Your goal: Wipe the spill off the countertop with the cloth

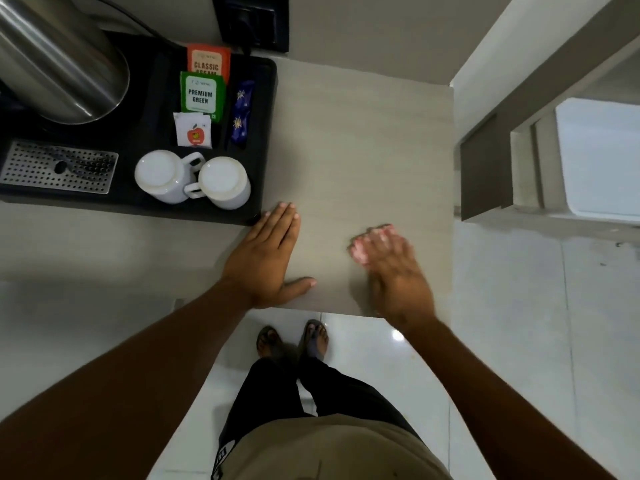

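The right hand [391, 271] is blurred and presses a small pink cloth [363, 245] flat against the countertop [363, 150], fingers curled over it; only the cloth's far edge shows past the fingertips. The left hand [268, 254] lies open and flat, palm down, bracing beside the black tray [266, 133] of cups [194, 180]. The cloth appears soft, light and limp; it should be held bunched under the palm. No spill is discernible.

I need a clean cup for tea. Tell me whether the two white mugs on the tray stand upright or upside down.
Upside down. Both white mugs on the black tray show flat closed bases facing up, with no open rim or interior visible.
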